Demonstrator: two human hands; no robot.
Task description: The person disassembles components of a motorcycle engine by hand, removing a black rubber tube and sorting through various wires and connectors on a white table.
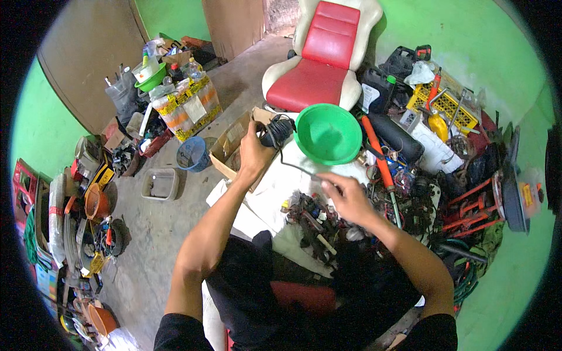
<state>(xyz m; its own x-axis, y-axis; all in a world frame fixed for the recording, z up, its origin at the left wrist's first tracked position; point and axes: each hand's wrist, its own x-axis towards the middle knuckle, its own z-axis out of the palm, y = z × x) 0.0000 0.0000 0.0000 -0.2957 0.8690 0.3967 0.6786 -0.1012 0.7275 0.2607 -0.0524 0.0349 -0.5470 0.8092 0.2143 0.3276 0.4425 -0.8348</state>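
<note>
Black cable [295, 168] with a bundled, coiled end [276, 132] is what's being handled here, and it's gripped at two spots. The coiled end is wrapped by the fingers of the left hand [253, 153], which are curled shut around it, held up just beside the rim of the green plastic basin [328, 133]. From there the loose run of cable is led down and across to the right hand [350, 199], where it looks to be pinched between thumb and fingertips, though the hand is a bit blurred so exactly how tight the pinch is can't be told. Judging by looks, pretty light stuff: soft, floppy, easily kinked, probably a bit slick on the rubbery jacket, so it's best taken at the bundle where there's bulk, with the free length guided rather than yanked. Nothing fragile about the cord itself, but whatever plug or tip sits at the end is hidden. Under the hands, white cloth or paper [275, 181] is spread, with a tangled pile of wires and small parts [316, 219] just below the right hand. Further out, an orange-handled long tool [380, 164] is lying beside the basin, a cardboard box [231, 143] is sat beyond the left hand, and a red and white seat [319, 58] is parked behind it all.
</note>
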